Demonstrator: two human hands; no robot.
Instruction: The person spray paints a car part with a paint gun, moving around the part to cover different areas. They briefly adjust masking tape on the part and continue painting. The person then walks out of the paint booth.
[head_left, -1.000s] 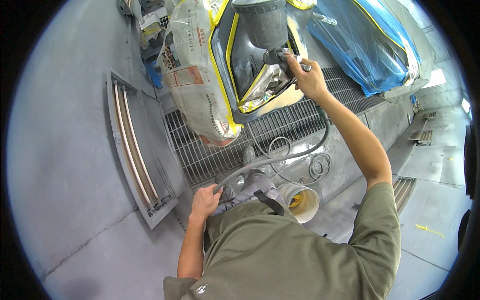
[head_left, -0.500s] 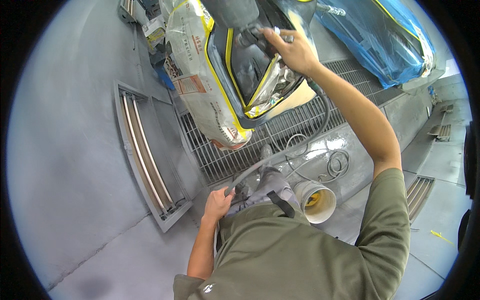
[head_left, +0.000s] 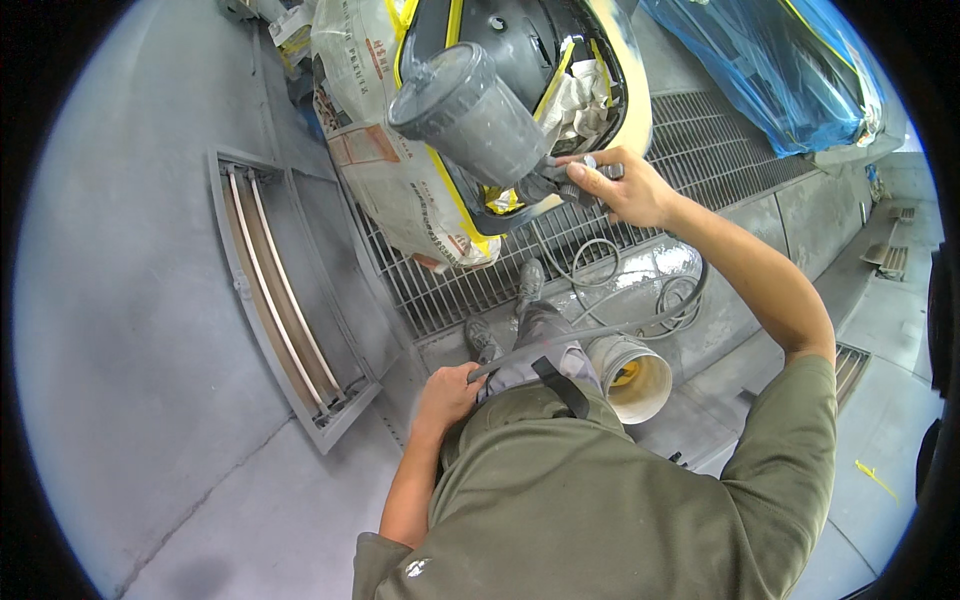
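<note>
My right hand (head_left: 637, 188) grips a dark spray gun (head_left: 575, 180) with a grey cup (head_left: 475, 115) on it. The gun is held in front of a vehicle part (head_left: 510, 45), dark inside with a cream-coloured edge. Yellow tape and crumpled masking paper (head_left: 578, 105) cover some of its opening, and printed masking sheeting (head_left: 362, 75) wraps its left side. Down by my waist, my left hand (head_left: 447, 396) is closed around a grey air hose (head_left: 560, 340). The hose curves across my legs and up toward the gun.
A floor grating (head_left: 430, 290) runs beneath the vehicle part. A white bucket (head_left: 640, 390) with something yellow inside stands right of my legs, near coiled thin hose (head_left: 680, 300). Blue plastic sheeting (head_left: 770, 70) covers a thing at upper right. A long lamp panel (head_left: 275, 270) is at left.
My right hand has drawn the spray gun back and down from the vehicle part, so the cup now shows fully. My left hand keeps the hose, slightly farther right.
</note>
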